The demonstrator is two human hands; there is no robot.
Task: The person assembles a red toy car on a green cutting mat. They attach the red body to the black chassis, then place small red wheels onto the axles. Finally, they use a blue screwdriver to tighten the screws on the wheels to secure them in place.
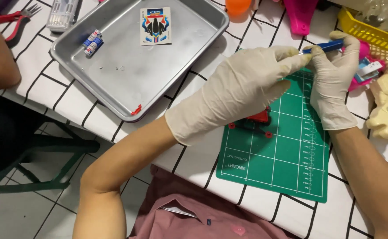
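Fingers of both gloved hands pinch a slim blue tool above the green mat.

The left hand closes on the tool's metal tip, and the right hand grips the blue handle at about 1 o'clock, likely to steady it. A small red part sits on the mat under the left hand, partly hidden. At 10 o'clock a metal tray keeps two batteries and a sticker sheet together on the surface.

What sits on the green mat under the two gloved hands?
In the head view, a small red toy-car frame lies on the green cutting mat, below the left hand and right hand, which share a blue tool.
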